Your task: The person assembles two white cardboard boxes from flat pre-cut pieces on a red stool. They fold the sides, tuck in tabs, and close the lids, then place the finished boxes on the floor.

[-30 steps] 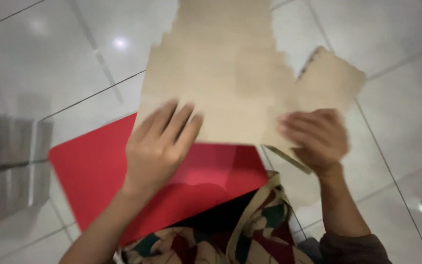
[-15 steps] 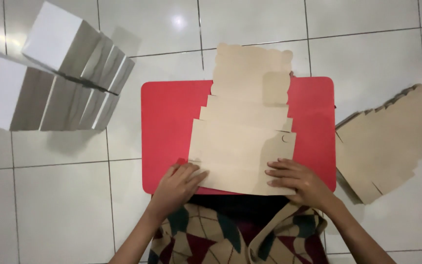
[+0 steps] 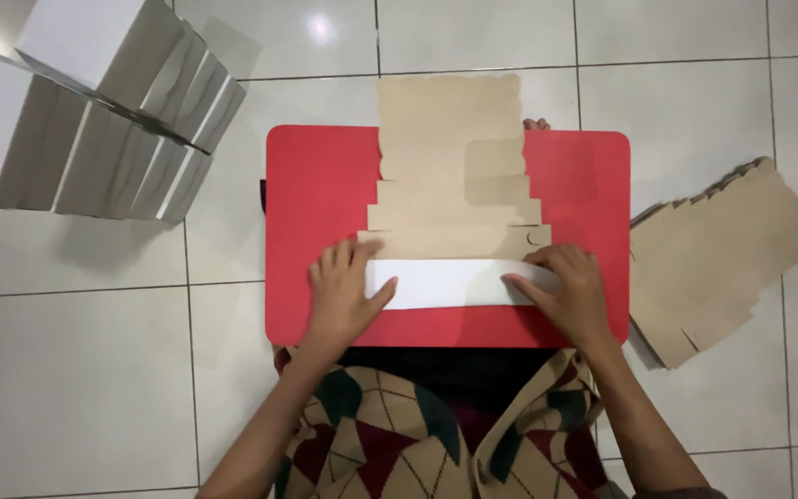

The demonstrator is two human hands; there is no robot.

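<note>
Looking down through the head camera, and seeing only this one view: lying lengthwise on the red rounded rectangular board point(image 3: 316, 185), with its scalloped far end overhanging the far edge, the flat brown die-cut cardboard blank point(image 3: 450, 166). Now showing along its near edge, where half a second ago only brown was facing up, a turned-over white flap point(image 3: 441, 283), folded back onto the blank and lying as a narrow band across the board. Pressing down on the left end of that band, the left hand point(image 3: 344, 291), palm flat, fingers stretched out and slightly spread, gripping nothing. Pressing down on the right end, the right hand point(image 3: 565, 291), fingers extended and laid close together along the fold, likewise clasping nothing. Judging from this, being creased at this moment: the near flap, with the upper panels lying unfolded. Sitting well apart to the right on the pale tiled floor point(image 3: 76, 370), a fanned stack of matching brown blanks point(image 3: 731, 259). Standing at the upper left, a cluster of white made-up boxes point(image 3: 94, 120), in the same places as half a second ago. Filling the bottom edge, a diamond-patterned garment point(image 3: 380, 444) on the person's lap.
</note>
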